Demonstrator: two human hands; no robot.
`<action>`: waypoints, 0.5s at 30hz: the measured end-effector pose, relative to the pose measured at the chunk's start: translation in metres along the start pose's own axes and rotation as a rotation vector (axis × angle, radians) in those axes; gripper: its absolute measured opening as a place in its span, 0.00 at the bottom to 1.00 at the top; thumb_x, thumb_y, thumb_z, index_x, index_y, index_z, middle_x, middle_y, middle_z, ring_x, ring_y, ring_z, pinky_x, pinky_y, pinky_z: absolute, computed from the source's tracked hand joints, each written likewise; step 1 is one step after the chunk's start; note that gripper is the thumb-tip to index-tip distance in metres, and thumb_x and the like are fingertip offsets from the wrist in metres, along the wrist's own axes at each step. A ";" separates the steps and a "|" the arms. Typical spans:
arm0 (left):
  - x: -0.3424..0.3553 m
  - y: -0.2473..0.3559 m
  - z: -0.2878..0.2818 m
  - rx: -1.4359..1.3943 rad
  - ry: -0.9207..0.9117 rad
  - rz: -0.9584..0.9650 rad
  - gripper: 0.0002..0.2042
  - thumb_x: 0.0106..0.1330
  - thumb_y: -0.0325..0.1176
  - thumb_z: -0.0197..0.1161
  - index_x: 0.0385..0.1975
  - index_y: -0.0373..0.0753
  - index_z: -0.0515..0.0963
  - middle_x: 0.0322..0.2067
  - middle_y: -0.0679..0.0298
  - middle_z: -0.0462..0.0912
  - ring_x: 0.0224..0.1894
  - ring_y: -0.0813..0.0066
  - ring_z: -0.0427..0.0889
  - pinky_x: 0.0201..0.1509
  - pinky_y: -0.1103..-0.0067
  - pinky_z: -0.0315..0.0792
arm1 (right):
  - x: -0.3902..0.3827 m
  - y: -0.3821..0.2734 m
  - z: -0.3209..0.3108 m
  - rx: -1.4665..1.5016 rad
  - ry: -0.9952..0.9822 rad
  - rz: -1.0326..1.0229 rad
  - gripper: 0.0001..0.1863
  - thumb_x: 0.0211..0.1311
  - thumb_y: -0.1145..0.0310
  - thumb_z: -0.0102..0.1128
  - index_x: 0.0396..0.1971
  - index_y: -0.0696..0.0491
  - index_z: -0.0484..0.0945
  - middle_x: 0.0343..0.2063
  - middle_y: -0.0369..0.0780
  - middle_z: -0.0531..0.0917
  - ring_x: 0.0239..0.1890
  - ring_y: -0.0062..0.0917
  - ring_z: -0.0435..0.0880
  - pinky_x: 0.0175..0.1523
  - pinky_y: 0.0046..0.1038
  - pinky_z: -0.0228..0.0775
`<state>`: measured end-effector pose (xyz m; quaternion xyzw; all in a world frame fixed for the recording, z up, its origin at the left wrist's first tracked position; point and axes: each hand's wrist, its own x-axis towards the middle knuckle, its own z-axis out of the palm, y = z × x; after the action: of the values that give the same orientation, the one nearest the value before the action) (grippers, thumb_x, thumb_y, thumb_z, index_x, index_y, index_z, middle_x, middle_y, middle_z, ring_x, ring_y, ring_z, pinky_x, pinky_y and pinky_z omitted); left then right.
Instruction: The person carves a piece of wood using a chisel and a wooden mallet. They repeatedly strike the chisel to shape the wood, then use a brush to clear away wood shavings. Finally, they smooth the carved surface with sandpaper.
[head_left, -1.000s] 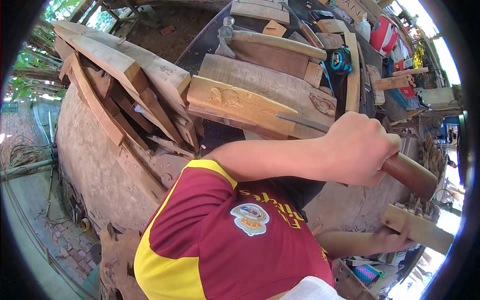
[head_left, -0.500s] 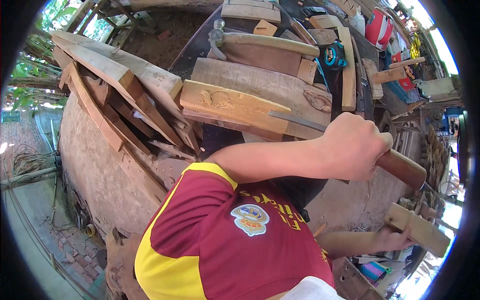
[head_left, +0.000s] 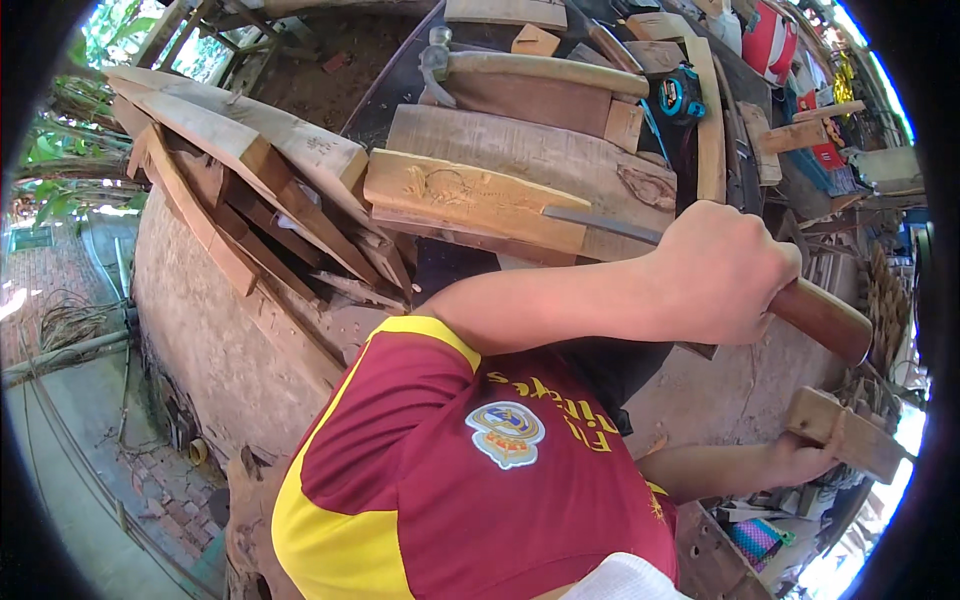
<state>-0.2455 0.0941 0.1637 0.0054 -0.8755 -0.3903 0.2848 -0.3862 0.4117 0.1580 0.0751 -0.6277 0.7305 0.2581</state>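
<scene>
My left hand (head_left: 725, 275) is wrapped round the brown wooden handle (head_left: 820, 315) of a chisel, its arm crossing in front of my maroon shirt. The flat steel blade (head_left: 600, 222) rests on a pale yellow piece of wood (head_left: 470, 195) with a carved surface, which lies along a wide, weathered plank (head_left: 530, 140). At the lower right, my right hand (head_left: 810, 455) grips a blocky wooden mallet (head_left: 845, 435) held apart from the chisel. Part of that hand is hidden behind the mallet.
Long boards (head_left: 200, 110) lean at the left. A hammer (head_left: 436, 65), a blue-black tape measure (head_left: 680, 95) and wood scraps (head_left: 535, 40) lie on the dark bench (head_left: 385, 110). A red-and-white container (head_left: 770, 45) stands at back right. A paved floor (head_left: 180, 510) shows at lower left.
The mallet in my right hand appears a little higher and farther right than earlier. The view has shifted slightly; the chisel still rests on the pale wood in my left hand's grip.
</scene>
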 end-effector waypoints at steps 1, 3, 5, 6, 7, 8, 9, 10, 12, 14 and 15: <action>0.000 0.001 0.002 0.002 -0.009 0.001 0.09 0.42 0.34 0.66 0.24 0.42 0.77 0.19 0.58 0.80 0.25 0.55 0.82 0.27 0.63 0.74 | 0.004 0.003 0.004 0.062 0.117 0.097 0.31 0.48 0.80 0.68 0.56 0.61 0.70 0.51 0.50 0.76 0.51 0.34 0.79 0.52 0.37 0.79; 0.002 0.001 0.003 0.016 -0.014 0.004 0.09 0.42 0.34 0.66 0.24 0.41 0.77 0.19 0.58 0.80 0.25 0.55 0.82 0.27 0.63 0.74 | -0.007 0.010 0.004 -0.186 0.007 -0.087 0.30 0.49 0.79 0.69 0.56 0.61 0.72 0.51 0.49 0.77 0.53 0.34 0.78 0.55 0.37 0.75; 0.001 0.001 0.004 0.044 -0.019 -0.005 0.10 0.42 0.34 0.67 0.24 0.41 0.77 0.19 0.59 0.80 0.25 0.55 0.82 0.27 0.63 0.74 | -0.042 0.020 0.002 -0.658 -0.358 -0.427 0.30 0.50 0.77 0.70 0.56 0.61 0.72 0.51 0.49 0.77 0.54 0.33 0.77 0.59 0.36 0.71; -0.002 0.002 0.004 0.019 0.000 -0.008 0.10 0.41 0.34 0.67 0.24 0.41 0.77 0.19 0.59 0.80 0.25 0.55 0.82 0.27 0.63 0.74 | -0.051 0.022 0.002 -0.801 -0.486 -0.526 0.30 0.51 0.77 0.71 0.56 0.61 0.72 0.52 0.48 0.77 0.54 0.33 0.77 0.60 0.36 0.69; -0.006 0.003 0.001 0.006 0.016 -0.007 0.10 0.41 0.34 0.67 0.24 0.41 0.77 0.19 0.59 0.80 0.25 0.55 0.82 0.27 0.63 0.75 | -0.057 0.021 0.006 -0.777 -0.487 -0.439 0.30 0.51 0.76 0.71 0.56 0.62 0.72 0.52 0.48 0.77 0.54 0.33 0.76 0.61 0.35 0.67; -0.005 0.003 -0.001 -0.010 0.050 -0.002 0.10 0.41 0.34 0.67 0.25 0.42 0.77 0.19 0.59 0.80 0.25 0.55 0.83 0.27 0.63 0.75 | -0.054 0.015 0.012 -0.749 -0.492 -0.372 0.30 0.51 0.75 0.72 0.56 0.62 0.71 0.52 0.48 0.77 0.55 0.33 0.76 0.62 0.35 0.65; -0.001 0.001 -0.002 0.016 0.025 0.010 0.10 0.41 0.34 0.67 0.25 0.42 0.77 0.19 0.59 0.80 0.25 0.55 0.83 0.27 0.63 0.75 | -0.043 0.009 0.010 -0.866 -0.480 -0.502 0.30 0.50 0.77 0.72 0.55 0.62 0.71 0.53 0.48 0.76 0.53 0.33 0.77 0.60 0.35 0.67; 0.000 0.000 0.001 0.030 0.009 0.006 0.10 0.41 0.34 0.67 0.25 0.42 0.77 0.19 0.59 0.80 0.25 0.55 0.83 0.27 0.63 0.75 | -0.037 0.008 0.005 -0.700 -0.385 -0.384 0.30 0.50 0.77 0.72 0.55 0.62 0.72 0.53 0.48 0.76 0.52 0.33 0.77 0.60 0.36 0.68; 0.000 -0.002 0.008 0.037 -0.006 -0.007 0.11 0.41 0.34 0.67 0.24 0.42 0.77 0.19 0.59 0.80 0.25 0.55 0.83 0.27 0.63 0.75 | -0.029 0.007 -0.004 -0.366 -0.195 -0.152 0.30 0.49 0.78 0.72 0.54 0.62 0.72 0.53 0.48 0.76 0.52 0.33 0.78 0.59 0.36 0.69; 0.001 -0.003 0.014 0.042 -0.015 -0.007 0.10 0.40 0.34 0.68 0.24 0.42 0.76 0.19 0.59 0.79 0.24 0.55 0.82 0.27 0.64 0.75 | -0.024 0.004 0.001 -0.023 -0.018 0.006 0.30 0.48 0.79 0.72 0.54 0.61 0.72 0.53 0.49 0.76 0.51 0.33 0.79 0.59 0.36 0.70; 0.002 -0.003 0.013 0.056 -0.004 -0.008 0.10 0.40 0.34 0.68 0.24 0.43 0.76 0.18 0.59 0.79 0.24 0.55 0.82 0.27 0.64 0.75 | -0.018 0.009 0.004 0.019 0.053 0.014 0.30 0.48 0.78 0.72 0.54 0.62 0.72 0.54 0.49 0.76 0.51 0.34 0.79 0.60 0.36 0.70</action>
<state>-0.2542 0.1008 0.1556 0.0161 -0.8867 -0.3666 0.2813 -0.3760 0.4025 0.1431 0.0538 -0.6141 0.7401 0.2688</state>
